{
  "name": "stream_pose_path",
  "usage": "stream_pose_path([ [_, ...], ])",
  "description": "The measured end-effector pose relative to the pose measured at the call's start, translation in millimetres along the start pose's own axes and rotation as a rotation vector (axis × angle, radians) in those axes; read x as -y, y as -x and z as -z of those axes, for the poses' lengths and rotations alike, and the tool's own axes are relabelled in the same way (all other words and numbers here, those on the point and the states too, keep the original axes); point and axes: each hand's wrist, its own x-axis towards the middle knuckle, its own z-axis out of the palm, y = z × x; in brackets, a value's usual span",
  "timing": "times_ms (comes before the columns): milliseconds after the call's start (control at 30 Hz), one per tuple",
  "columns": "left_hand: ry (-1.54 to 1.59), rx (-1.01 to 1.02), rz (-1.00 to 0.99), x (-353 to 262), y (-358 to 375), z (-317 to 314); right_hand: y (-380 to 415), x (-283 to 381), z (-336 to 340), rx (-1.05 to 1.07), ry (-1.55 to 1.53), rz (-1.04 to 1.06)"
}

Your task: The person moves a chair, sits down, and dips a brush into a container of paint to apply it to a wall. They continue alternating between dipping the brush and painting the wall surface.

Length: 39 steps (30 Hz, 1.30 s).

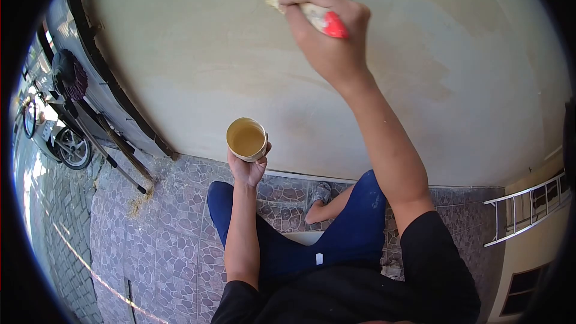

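My right hand (336,24), raised high at the wall (210,42), is closed round a paintbrush (315,15) with a pale handle and a red end. The brush's light bristles point left and overlap the wall's upper part. Lower down, my left hand (249,170) grips a cup (246,139) from beneath and its right side. The cup stands upright with yellowish liquid inside, a little out from the wall. Darker, damp-looking patches spread over the wall's upper area, while its lower part looks whiter.
A broom (123,144) and a mop (75,81) lean by the wall's left edge. Beyond them a motorbike (69,147) is parked on paving. At the right lies a metal ladder (528,207). Stone-patterned tiles (162,234) cover the floor around my legs.
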Motion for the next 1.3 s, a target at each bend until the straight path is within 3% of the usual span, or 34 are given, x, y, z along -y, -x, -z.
stream_pose_path([
  [67,-0.004,-0.004,-0.011,2,-1,-2,5,-12,-31,0.099,-0.031,-0.059],
  [167,0.012,-0.018,-0.013,3,0,-5,14,-32,-5,0.040,0.051,-0.060],
  [233,0.038,-0.026,-0.010,2,-1,-2,26,-41,44,-0.010,0.179,-0.054],
  [300,0.024,-0.032,0.006,1,0,2,44,-39,99,-0.067,0.213,-0.264],
  [367,0.015,-0.043,0.012,0,2,1,61,-35,149,-0.133,0.357,-0.314],
  [467,-0.012,-0.042,0.014,-1,4,3,76,-18,183,-0.182,0.496,-0.423],
  [567,-0.005,-0.036,0.028,4,0,2,65,-7,160,-0.233,0.449,-0.322],
  [667,0.014,-0.035,0.050,11,-5,2,11,-7,58,-0.135,0.119,-0.042],
  [767,0.018,-0.018,0.056,16,-9,4,-17,-19,-11,-0.002,-0.059,-0.011],
  [867,0.012,-0.007,0.068,17,-8,5,-23,-44,-8,-0.072,0.008,0.058],
  [1033,-0.015,-0.034,0.089,11,-5,12,3,-52,123,-0.124,0.078,-0.300],
  [1200,0.001,-0.082,0.076,7,5,9,39,-31,223,-0.291,0.473,-0.463],
  [1300,-0.008,-0.046,0.074,6,4,7,42,-24,239,-0.321,0.614,-0.391],
])
